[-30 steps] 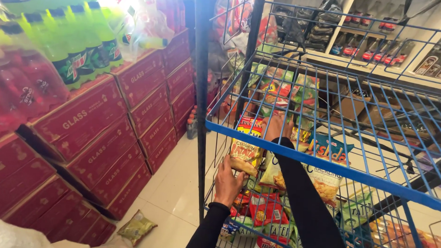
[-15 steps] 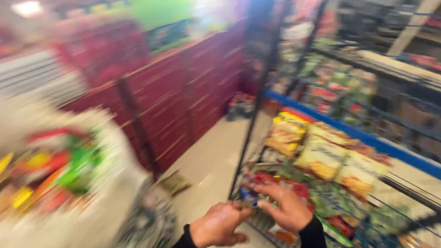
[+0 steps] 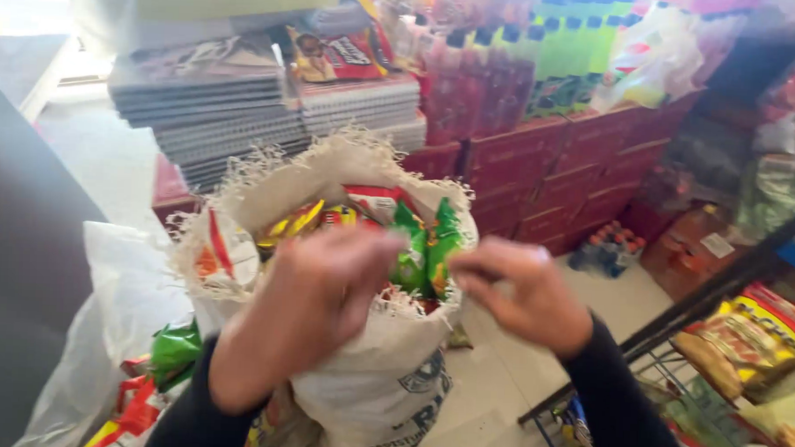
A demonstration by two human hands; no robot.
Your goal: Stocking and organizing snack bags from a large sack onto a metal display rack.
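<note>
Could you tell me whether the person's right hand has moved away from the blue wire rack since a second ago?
Yes. The right hand has left the rack and now hovers to its left, over the white sack.

The person's two hands are bare, with no gloves, rings or watch to be seen. The left hand shows in front of the white woven sack, blurred, its fingers seen only as soft shapes against the sack's frayed mouth. The right hand shows to the right of that sack, a little sharper. Both arms wear long, close-fitting black sleeves that end at the wrists: the left sleeve shows at the sack's lower left, the right sleeve at its lower right. The cloth is plain, without print, stripe or cuff buttons.
</note>
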